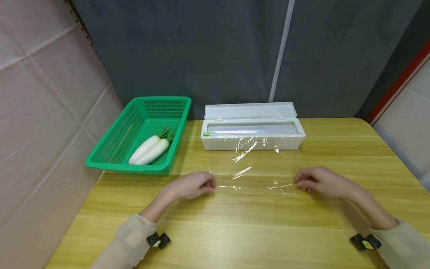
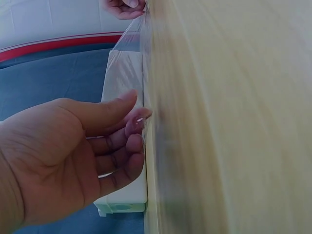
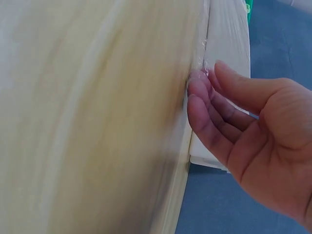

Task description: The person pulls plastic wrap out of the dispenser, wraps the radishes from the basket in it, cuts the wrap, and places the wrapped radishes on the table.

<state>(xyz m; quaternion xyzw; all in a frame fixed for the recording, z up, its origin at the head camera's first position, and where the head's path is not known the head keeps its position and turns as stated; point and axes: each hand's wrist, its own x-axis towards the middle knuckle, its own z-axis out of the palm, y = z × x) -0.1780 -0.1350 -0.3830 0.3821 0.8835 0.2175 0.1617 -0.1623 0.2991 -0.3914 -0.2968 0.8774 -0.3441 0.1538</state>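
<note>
Found the left hand (image 1: 195,185) and the right hand (image 1: 320,182) well apart over the table (image 1: 255,231), fingers curled, each pinching a near corner of a sheet of clear film (image 1: 242,172). Followed the film from there back to a white box (image 1: 252,144), set crosswise at the far side of the table between left and right. Noted the lid (image 1: 250,111) tipped back toward a dark curtain (image 1: 181,56) and a small green tab (image 1: 206,134) at the left end of the box's front edge. Made out two white radishes (image 1: 154,151) in the head view alone, side by side in a green basket (image 1: 134,168) left of the box, leafy tops toward the far right. Got from that view, too, the inside of the box and both sleeves (image 1: 129,239). Saw in the left wrist view instead the palm of the left hand, the film drawn across to the right hand, and a red band (image 2: 63,45) beyond. Saw in the right wrist view the right palm, with the film bunched at thumb and fingertips, and a sliver of green past the box. Could not tell hanging film from any lying on the table.
</note>
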